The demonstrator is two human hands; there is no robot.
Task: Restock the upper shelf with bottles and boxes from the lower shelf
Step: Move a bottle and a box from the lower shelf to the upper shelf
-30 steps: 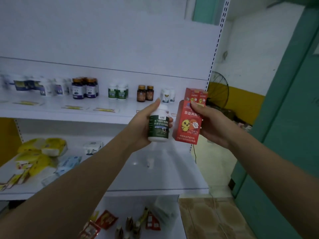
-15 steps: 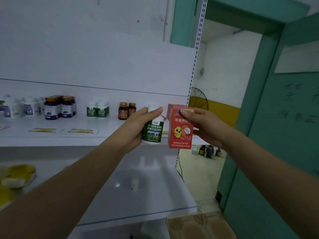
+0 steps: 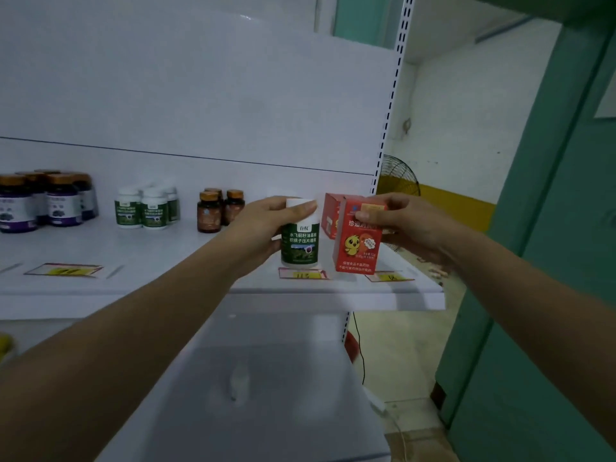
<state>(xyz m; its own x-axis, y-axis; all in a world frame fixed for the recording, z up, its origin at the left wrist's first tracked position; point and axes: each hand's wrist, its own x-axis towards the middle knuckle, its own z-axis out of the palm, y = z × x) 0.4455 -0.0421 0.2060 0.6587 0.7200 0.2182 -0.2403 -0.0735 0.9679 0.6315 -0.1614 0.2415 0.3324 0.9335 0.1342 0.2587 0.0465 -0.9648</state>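
My left hand (image 3: 266, 225) grips a white bottle with a green label (image 3: 300, 243), held upright over the front right part of the upper shelf (image 3: 166, 285). Its base is at or just above the shelf surface. My right hand (image 3: 406, 221) holds a red box with a yellow chick (image 3: 358, 243) right beside the bottle, its bottom near the shelf's front edge. A second red box (image 3: 330, 215) stands on the shelf behind it.
Further left on the upper shelf stand brown bottles (image 3: 218, 210), green-labelled white bottles (image 3: 146, 208) and dark purple-labelled bottles (image 3: 43, 201). Price tags (image 3: 63, 271) lie along the front edge. The lower shelf (image 3: 266, 388) extends below. A teal door frame (image 3: 550, 228) is at right.
Both hands have lifted the bottle and the red box up from the lower shelf level and brought them forward over the upper shelf's front right corner.
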